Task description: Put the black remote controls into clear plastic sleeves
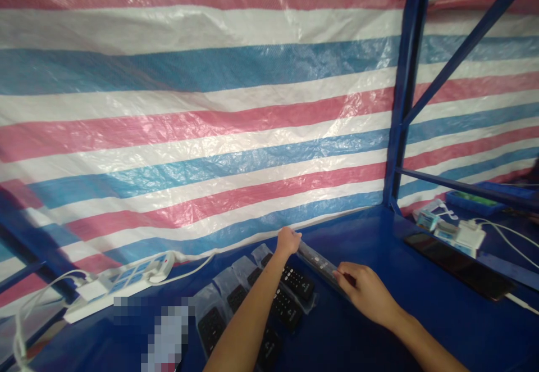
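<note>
Pinching at both ends: left hand on the far tip, right hand at the near edge of a long black plastic remote in clear film, five o'clock. Probably light, stiff inside slippery, crinkly wrap; casing sides grip best. Button-studded bagged black remotes sit toward six.

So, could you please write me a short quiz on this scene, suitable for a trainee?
1. True or false: the left hand and the right hand are both on one long bagged remote.
2. Which lies to the right of the right hand? a) a row of remotes; b) a dark phone-like device; c) a power strip.
3. Fill in: the striped sheet behind the hands is red, white and ____.

Key: 1 true; 2 b; 3 blue.
</note>
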`<action>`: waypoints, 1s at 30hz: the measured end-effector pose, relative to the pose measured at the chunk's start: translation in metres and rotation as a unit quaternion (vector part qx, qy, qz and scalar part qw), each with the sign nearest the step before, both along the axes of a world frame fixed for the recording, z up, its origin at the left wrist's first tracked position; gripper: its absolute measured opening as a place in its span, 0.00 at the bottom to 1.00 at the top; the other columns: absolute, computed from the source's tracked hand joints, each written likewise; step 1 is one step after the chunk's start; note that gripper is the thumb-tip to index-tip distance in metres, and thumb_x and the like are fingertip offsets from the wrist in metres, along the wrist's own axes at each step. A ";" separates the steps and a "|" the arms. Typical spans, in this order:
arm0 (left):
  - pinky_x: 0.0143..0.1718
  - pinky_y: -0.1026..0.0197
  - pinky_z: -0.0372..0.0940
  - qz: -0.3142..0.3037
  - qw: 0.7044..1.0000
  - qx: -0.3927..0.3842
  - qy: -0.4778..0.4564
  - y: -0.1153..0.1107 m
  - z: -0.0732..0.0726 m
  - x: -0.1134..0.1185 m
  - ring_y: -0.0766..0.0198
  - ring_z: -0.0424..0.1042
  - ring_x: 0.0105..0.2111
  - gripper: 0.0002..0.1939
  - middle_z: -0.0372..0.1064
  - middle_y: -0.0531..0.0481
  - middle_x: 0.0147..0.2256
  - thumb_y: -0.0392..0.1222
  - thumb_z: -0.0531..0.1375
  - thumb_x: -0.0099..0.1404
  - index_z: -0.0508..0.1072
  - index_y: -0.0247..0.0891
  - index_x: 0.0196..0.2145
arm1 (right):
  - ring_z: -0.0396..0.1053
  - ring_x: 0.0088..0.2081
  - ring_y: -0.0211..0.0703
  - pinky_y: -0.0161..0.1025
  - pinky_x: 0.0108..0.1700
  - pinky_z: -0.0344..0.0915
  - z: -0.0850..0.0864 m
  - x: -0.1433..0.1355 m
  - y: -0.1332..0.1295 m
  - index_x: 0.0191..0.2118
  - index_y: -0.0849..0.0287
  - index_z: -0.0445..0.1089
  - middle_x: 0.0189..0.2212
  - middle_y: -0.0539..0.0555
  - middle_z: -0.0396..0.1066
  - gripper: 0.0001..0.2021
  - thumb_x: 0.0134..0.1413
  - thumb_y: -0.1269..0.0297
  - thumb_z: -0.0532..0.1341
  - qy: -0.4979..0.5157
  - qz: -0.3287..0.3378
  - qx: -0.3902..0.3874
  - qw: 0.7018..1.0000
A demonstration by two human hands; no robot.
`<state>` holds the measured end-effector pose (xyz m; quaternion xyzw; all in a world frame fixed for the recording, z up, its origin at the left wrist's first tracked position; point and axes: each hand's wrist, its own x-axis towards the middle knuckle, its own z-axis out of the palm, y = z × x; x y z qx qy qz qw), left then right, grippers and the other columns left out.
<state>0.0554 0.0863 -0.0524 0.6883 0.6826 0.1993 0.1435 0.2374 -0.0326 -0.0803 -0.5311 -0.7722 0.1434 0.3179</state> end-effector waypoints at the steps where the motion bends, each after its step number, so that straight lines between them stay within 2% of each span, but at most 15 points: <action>1: 0.42 0.54 0.68 -0.008 1.000 0.001 -0.002 -0.002 0.001 0.000 0.62 0.70 0.40 0.14 0.69 0.48 0.43 0.48 0.57 0.66 0.70 0.36 0.44 | 0.65 0.24 0.40 0.35 0.28 0.56 0.000 0.001 0.000 0.22 0.55 0.61 0.20 0.49 0.67 0.18 0.61 0.56 0.48 -0.001 -0.004 0.001 1.000; 3: 0.42 0.58 0.66 -0.024 1.000 0.014 0.008 -0.005 0.004 -0.001 0.65 0.71 0.38 0.09 0.71 0.49 0.39 0.43 0.56 0.67 0.72 0.35 0.38 | 0.66 0.25 0.40 0.35 0.28 0.56 0.001 0.002 0.001 0.22 0.55 0.61 0.21 0.50 0.68 0.18 0.61 0.57 0.47 -0.004 -0.021 0.003 1.000; 5: 0.43 0.61 0.63 -0.030 0.998 0.043 0.019 -0.009 0.013 -0.002 0.65 0.71 0.39 0.10 0.73 0.48 0.38 0.38 0.53 0.68 0.73 0.36 0.34 | 0.66 0.25 0.41 0.36 0.29 0.56 0.001 0.004 0.002 0.22 0.55 0.61 0.21 0.51 0.68 0.19 0.62 0.56 0.46 -0.003 -0.048 0.011 0.999; 8: 0.43 0.63 0.60 -0.040 0.995 0.087 0.042 -0.017 0.032 -0.003 0.63 0.70 0.42 0.12 0.74 0.48 0.40 0.38 0.50 0.68 0.74 0.39 0.36 | 0.66 0.25 0.41 0.36 0.29 0.55 0.002 0.007 0.002 0.23 0.54 0.60 0.22 0.51 0.69 0.19 0.62 0.54 0.45 -0.011 -0.096 0.020 0.995; 11: 0.41 0.63 0.59 -0.056 0.990 0.116 0.066 -0.027 0.056 -0.002 0.61 0.70 0.42 0.11 0.74 0.49 0.39 0.40 0.50 0.69 0.72 0.42 0.39 | 0.67 0.24 0.42 0.37 0.27 0.53 0.006 0.008 0.001 0.26 0.54 0.62 0.22 0.51 0.70 0.18 0.61 0.50 0.47 -0.042 -0.123 -0.008 0.992; 15: 0.40 0.63 0.58 -0.067 0.983 0.147 0.093 -0.038 0.084 0.001 0.61 0.70 0.41 0.11 0.74 0.50 0.39 0.42 0.50 0.69 0.72 0.44 0.40 | 0.70 0.27 0.45 0.36 0.27 0.53 0.011 0.006 -0.003 0.31 0.55 0.66 0.25 0.53 0.73 0.20 0.57 0.43 0.51 -0.088 -0.110 -0.060 0.988; 18: 0.39 0.62 0.58 -0.065 0.978 0.168 0.105 -0.043 0.099 0.003 0.60 0.70 0.41 0.12 0.73 0.50 0.38 0.43 0.49 0.69 0.72 0.43 0.38 | 0.72 0.31 0.49 0.37 0.29 0.54 0.011 0.006 -0.005 0.35 0.55 0.67 0.27 0.54 0.74 0.20 0.52 0.41 0.56 -0.109 -0.098 -0.091 0.985; 25: 0.37 0.62 0.58 -0.070 0.969 0.206 0.114 -0.053 0.123 0.010 0.60 0.70 0.39 0.11 0.73 0.50 0.36 0.42 0.49 0.69 0.71 0.41 0.36 | 0.74 0.37 0.54 0.39 0.32 0.56 0.006 0.003 -0.005 0.40 0.57 0.67 0.34 0.57 0.76 0.19 0.49 0.47 0.61 -0.138 -0.061 -0.115 0.982; 30: 0.35 0.63 0.58 -0.079 0.957 0.253 0.119 -0.061 0.141 0.014 0.61 0.70 0.36 0.11 0.73 0.50 0.33 0.42 0.49 0.68 0.71 0.40 0.35 | 0.73 0.35 0.51 0.38 0.31 0.55 0.003 -0.003 -0.004 0.38 0.56 0.66 0.31 0.55 0.76 0.14 0.52 0.51 0.60 -0.137 -0.063 -0.105 0.983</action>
